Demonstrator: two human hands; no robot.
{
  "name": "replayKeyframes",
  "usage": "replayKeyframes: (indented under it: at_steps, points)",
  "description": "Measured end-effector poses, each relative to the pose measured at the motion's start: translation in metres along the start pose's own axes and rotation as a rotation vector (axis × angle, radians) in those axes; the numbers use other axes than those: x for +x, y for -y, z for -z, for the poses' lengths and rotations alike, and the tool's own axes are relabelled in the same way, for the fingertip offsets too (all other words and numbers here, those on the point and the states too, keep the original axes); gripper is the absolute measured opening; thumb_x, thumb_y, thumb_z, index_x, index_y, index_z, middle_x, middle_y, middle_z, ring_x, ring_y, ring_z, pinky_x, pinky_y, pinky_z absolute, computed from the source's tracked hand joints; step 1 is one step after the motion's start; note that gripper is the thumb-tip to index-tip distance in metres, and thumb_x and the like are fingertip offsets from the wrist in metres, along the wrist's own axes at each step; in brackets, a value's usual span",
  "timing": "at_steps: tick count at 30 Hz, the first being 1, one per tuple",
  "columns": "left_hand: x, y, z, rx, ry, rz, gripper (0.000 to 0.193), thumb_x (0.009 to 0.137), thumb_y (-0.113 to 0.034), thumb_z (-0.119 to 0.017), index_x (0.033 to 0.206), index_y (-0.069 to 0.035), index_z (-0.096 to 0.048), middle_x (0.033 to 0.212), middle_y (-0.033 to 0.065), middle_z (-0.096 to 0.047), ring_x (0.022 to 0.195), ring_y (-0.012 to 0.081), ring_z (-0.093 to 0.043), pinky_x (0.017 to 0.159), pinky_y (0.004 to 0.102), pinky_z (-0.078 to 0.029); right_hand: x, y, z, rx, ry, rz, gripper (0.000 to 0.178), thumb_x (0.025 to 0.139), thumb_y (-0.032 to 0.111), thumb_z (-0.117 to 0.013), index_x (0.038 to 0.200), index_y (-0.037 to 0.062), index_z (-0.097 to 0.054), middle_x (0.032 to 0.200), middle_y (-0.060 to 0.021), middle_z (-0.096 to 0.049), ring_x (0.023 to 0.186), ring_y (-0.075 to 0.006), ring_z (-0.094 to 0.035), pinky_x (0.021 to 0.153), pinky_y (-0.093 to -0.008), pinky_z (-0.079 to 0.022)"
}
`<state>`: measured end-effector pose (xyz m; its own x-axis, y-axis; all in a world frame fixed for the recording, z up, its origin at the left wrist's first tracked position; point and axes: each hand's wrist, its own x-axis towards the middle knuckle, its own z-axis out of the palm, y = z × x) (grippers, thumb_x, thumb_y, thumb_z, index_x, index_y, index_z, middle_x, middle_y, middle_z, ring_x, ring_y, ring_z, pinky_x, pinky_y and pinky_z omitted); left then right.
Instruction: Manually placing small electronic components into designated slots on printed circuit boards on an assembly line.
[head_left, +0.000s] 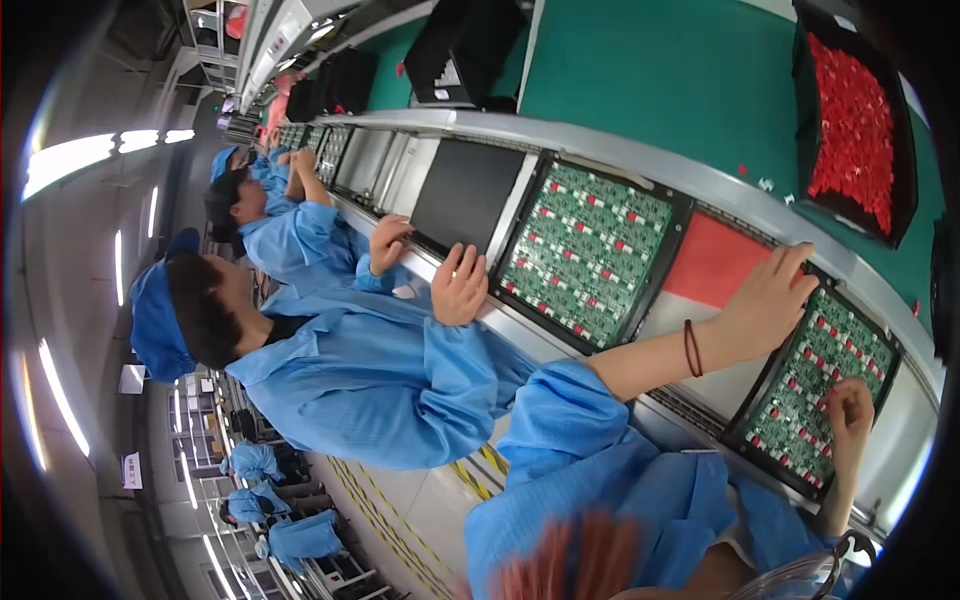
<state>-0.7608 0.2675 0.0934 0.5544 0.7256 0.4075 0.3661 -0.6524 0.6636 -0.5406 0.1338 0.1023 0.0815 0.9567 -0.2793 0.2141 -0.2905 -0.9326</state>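
Strip lights [70, 400] illuminate the room. Beside the green bench [640, 90], the circuit-board panel [800, 385] lies black-framed. Left hand [770, 300]: loosely curled at its upper edge, grip indeterminable. Right hand [850, 408]: fingertips nearly together over it, contents unclear. Apparent step: placing small red parts [850, 135]; next move requires accurate alignment.

White sign [132, 470] with dark characters, small white label [441, 95] on black bin [482, 40], print too small to read

A metal conveyor line [625, 155] carries black-framed circuit-board trays [682, 215] and a black panel [468, 195].
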Motion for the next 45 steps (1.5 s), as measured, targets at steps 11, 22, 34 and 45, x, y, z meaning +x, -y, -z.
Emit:
replayKeyframes:
  at_steps: [11,22,34,45]
  points:
    - [0.162,0.008,-0.05,0.52,0.033,-0.22,0.038,0.074,-0.013,-0.049,0.105,0.007,-0.053,0.115,0.0239,-0.046,0.111,0.0337,-0.041,0.092,0.0357,-0.036,-0.027,0.001,-0.005,-0.139,-0.036,0.209,0.009,0.08,-0.006,-0.047,0.086,0.0011,-0.048,0.081,-0.0042,-0.048,0.073,-0.0114,-0.052,0.064,-0.0228,-0.04]
    - [0.168,0.032,-0.053,0.765,-0.018,-0.076,0.024,0.077,-0.016,-0.053,0.097,-0.005,-0.06,0.099,0.0122,-0.057,0.098,0.0255,-0.049,0.078,0.0339,-0.041,-0.029,0.022,-0.016,-0.258,-0.096,0.121,0.009,0.08,-0.003,-0.053,0.088,-0.0005,-0.057,0.077,-0.0021,-0.052,0.071,-0.0082,-0.048,0.065,-0.0209,-0.038]
    - [0.178,0.034,-0.041,0.586,-0.05,-0.008,0.013,0.072,-0.009,-0.055,0.084,-0.006,-0.06,0.088,0.0101,-0.06,0.088,0.0245,-0.057,0.069,0.0337,-0.049,-0.026,0.009,-0.004,-0.207,-0.057,0.134,0.014,0.079,-0.003,-0.057,0.092,-0.0007,-0.061,0.08,-0.0029,-0.058,0.073,-0.0083,-0.052,0.066,-0.0208,-0.042]
    - [0.173,0.029,-0.023,0.614,-0.045,-0.111,0.008,0.071,-0.01,-0.055,0.069,-0.005,-0.062,0.082,0.0123,-0.061,0.078,0.0262,-0.06,0.063,0.0366,-0.05,-0.02,0.008,-0.009,-0.185,-0.185,0.151,0.015,0.075,-0.002,-0.061,0.09,-0.0012,-0.062,0.074,-0.0042,-0.061,0.064,-0.0073,-0.051,0.061,-0.0219,-0.043]
